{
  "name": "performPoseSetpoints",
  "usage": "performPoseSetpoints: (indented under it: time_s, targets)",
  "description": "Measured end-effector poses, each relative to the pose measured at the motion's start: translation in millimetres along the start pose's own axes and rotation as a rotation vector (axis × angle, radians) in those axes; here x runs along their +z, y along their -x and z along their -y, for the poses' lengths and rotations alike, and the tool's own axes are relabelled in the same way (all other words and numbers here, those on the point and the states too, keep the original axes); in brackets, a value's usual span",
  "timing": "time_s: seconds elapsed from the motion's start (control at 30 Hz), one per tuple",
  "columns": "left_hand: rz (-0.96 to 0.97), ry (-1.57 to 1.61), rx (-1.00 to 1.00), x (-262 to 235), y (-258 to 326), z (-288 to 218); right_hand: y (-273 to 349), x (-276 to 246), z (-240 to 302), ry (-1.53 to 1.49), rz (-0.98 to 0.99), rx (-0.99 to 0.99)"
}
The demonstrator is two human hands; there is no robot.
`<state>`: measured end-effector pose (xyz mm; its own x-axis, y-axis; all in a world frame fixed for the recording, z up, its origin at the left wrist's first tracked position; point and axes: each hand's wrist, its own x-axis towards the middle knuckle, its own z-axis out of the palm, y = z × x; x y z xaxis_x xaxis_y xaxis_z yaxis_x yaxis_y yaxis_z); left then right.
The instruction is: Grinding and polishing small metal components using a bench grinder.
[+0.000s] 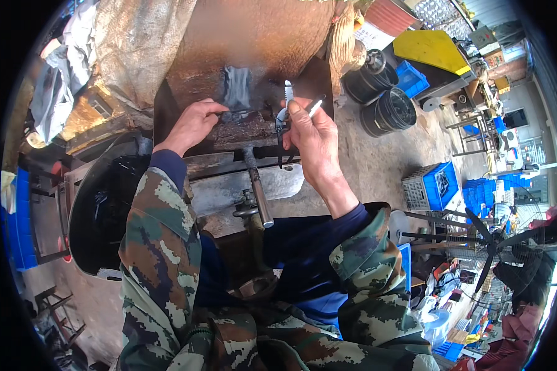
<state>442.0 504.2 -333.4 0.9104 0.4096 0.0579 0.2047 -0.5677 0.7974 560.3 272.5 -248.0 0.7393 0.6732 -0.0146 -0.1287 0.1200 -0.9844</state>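
Observation:
My left hand reaches in from the left, its thumb and forefinger closed together at the edge of a dark, grimy work ledge. Whatever may be between those fingertips is too small to tell. My right hand grips a silver metal tool with a narrow bright upper end and a dark curved part beside the fingers; its exact kind is unclear. A white pen-like stick also rests in that hand. Behind the ledge, between both hands, stands a blurred pale grey vertical surface in a brown, rusty-looking housing.
A metal bar handle juts toward me below the ledge. To the left is a large black basin. Black buckets, a blue crate and a black-bladed fan stand on the right. Sacking hangs at the back left.

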Motion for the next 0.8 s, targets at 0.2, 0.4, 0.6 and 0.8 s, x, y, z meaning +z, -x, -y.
performPoseSetpoints:
  time_s: [0.2, 0.4, 0.6, 0.8]
  targets:
    - [-0.041, -0.400, -0.006, -2.4, 2.9, -42.6, -3.1, -9.2, -0.1, -0.008, 0.006, -0.006]
    - [-0.227, -0.210, -0.058, -11.7, 9.5, -41.2, 11.1, -10.6, 17.4, -0.322, 0.008, 0.319]
    - [-0.419, -0.052, -0.075, -25.9, 22.8, -38.3, 44.3, -12.4, 2.6, 0.212, 0.192, 0.194]
    - [-0.468, -0.057, -0.033, -39.0, 42.3, -13.0, 79.7, -16.6, -14.9, 0.799, 0.708, -0.413]
